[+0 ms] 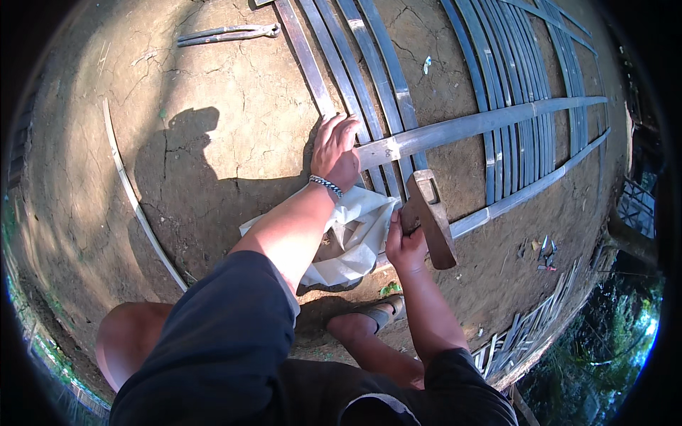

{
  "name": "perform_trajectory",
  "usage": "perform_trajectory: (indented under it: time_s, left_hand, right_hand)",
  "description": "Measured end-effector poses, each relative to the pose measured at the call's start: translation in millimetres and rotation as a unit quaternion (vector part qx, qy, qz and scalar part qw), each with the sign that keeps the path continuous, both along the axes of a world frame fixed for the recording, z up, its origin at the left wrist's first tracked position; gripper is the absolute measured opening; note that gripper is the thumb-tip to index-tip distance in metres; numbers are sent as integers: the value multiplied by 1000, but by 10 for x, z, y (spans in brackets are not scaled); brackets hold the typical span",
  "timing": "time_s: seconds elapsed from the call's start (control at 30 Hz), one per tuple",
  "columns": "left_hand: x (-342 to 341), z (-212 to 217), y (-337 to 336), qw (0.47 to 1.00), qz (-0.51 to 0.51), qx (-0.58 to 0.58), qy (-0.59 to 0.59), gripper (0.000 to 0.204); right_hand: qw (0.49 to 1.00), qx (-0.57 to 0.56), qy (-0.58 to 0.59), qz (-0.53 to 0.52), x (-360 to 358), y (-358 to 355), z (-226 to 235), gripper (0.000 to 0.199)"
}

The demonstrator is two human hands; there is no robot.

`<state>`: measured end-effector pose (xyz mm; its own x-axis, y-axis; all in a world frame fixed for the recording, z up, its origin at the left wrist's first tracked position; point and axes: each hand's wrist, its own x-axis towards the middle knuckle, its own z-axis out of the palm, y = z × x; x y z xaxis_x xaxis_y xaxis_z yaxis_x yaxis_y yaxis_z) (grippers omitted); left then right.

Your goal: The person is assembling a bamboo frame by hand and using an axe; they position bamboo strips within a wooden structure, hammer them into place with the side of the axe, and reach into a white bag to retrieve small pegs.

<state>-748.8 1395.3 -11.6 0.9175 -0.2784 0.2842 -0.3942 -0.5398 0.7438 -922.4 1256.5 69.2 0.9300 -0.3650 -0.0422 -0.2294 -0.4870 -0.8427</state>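
Dark navy short-sleeve shirt w/ white inner hem, beaded bracelet (325, 185) on left wrist, grey sandal (380, 312)

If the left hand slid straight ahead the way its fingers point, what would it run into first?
The left hand already presses on the long slats laid on the dirt ground, beside the end of a cross slat. Its fingers point up the picture, so it would probably just slide along those slats; nothing else shows in that line.

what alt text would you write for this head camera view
Seen from above, a crouching person presses the left hand on the end of a grey slat laid across other slats on cracked dirt, while the right hand grips a hammer. Pincers lie farther off.
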Motion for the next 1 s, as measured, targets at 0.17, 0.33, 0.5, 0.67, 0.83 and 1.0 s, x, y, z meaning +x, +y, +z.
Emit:
perform_trajectory:
  time_s: [0.17,0.33,0.5,0.67,0.83,1.0]
  left_hand:
    - [-24,2,-9,1000,3,11,0,51]
    - [-25,33,-22,1000,8,3,-6,50]
    - [-5,8,-2,1000,1,-8,-10,48]
    - [-58,22,11,1000,14,-6,21,49]
    - [-24,-13,-24,1000,-3,6,22,51]
    - [-47,73,-44,999,28,-13,6,60]
  right_hand:
    - [949,-136,278,58,410,2,-115,60]
    - [997,-60,41,8,318,-72,0,54]
    - [985,-122,110,50,241,-25,-80,56]
    - [979,-85,173,67,531,40,89,60]
    - [979,-192,-26,70,373,-30,-194,59]
    - [945,-99,306,61,640,-79,397,59]
